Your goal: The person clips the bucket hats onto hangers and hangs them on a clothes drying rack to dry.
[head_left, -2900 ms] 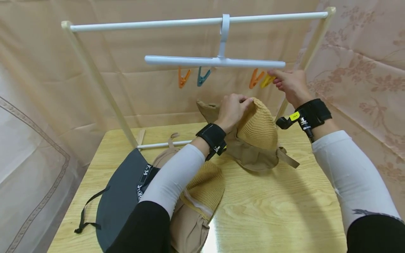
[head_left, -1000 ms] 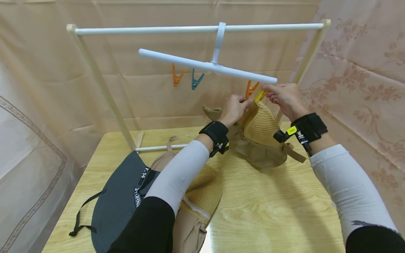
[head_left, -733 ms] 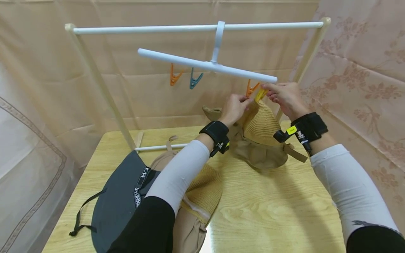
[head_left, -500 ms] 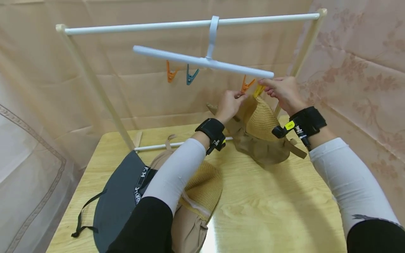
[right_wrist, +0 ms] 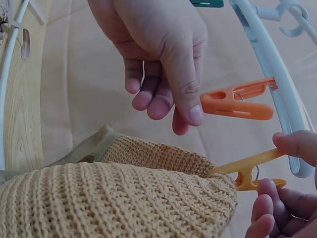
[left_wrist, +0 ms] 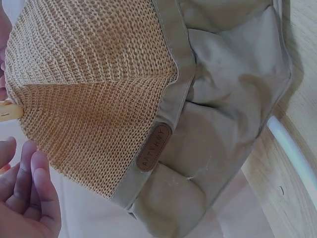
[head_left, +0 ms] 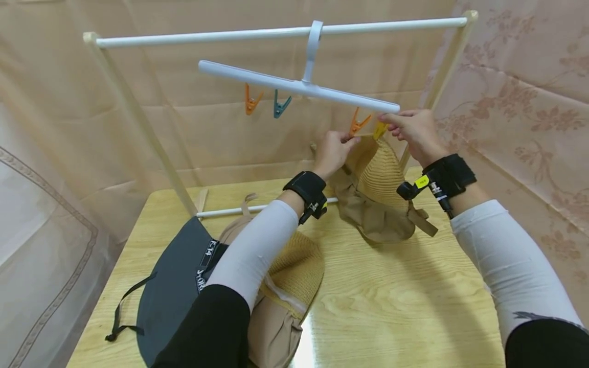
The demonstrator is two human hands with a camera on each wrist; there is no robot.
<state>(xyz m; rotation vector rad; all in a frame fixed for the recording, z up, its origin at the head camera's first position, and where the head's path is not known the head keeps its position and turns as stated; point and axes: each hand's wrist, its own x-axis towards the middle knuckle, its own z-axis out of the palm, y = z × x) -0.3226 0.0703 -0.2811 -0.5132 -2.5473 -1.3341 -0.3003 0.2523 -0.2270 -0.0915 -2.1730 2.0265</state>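
Observation:
My right hand (right_wrist: pixel 285 198) pinches the yellow clothespin (right_wrist: pixel 252 161) near the low right end of the tilted white hanger (head_left: pixel 299 88). The clip's jaws are on the crown of a tan sun hat (head_left: pixel 382 176) with a knitted top and a brown fabric brim, which hangs below. My left hand (left_wrist: pixel 29 193) is beside the crown, apart from it, fingers loosely bent with a gap to the thumb. In the right wrist view its thumb tip overlaps the end of the orange clothespin (right_wrist: pixel 242 104) on the hanger.
Another orange clip (head_left: pixel 250 99) and a teal clip (head_left: pixel 280 105) hang on the hanger's left half. The rack's white bar (head_left: pixel 207 36) carries the hanger. A dark grey hat (head_left: pixel 170 286) and a second tan hat (head_left: pixel 299 271) lie on the wooden table (head_left: pixel 391 306), partly under my left arm.
The yellow clip has come down onto the hat's crown and the hanger's right end has dipped. My left hand has let go of the hat and moved slightly up and left, toward the orange clip.

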